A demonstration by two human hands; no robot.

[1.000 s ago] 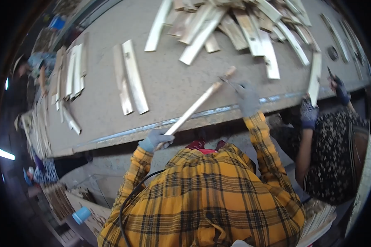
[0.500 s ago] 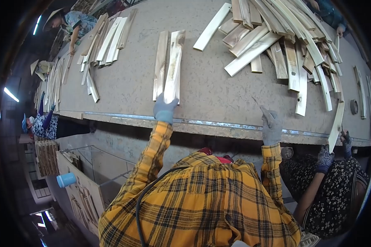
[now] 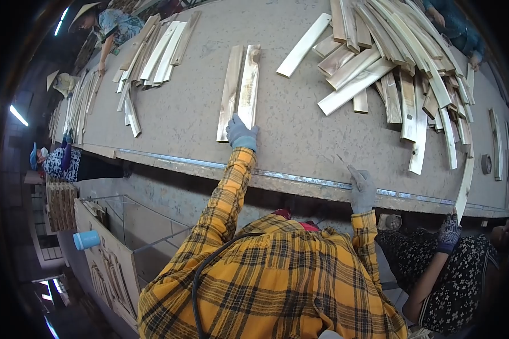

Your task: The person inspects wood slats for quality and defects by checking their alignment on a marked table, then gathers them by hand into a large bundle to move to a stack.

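Head view: strip (image 3: 249,85) lengthwise away from left hand (image 3: 241,134).

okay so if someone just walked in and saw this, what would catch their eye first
Probably the big jumbled heap of pale wood strips at the far right of the long grey table. Next, the yellow plaid sleeve reaching out, its gloved left hand resting on the near end of two strips lying side by side, while the right hand holds a thin tool at the table edge.

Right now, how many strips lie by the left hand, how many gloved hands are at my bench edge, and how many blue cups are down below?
Strips at the left hand: 2
Grey-gloved hands, left and right hand: 2
Dark-gloved co-worker's hand: 1
Blue cup: 1
Total: 6
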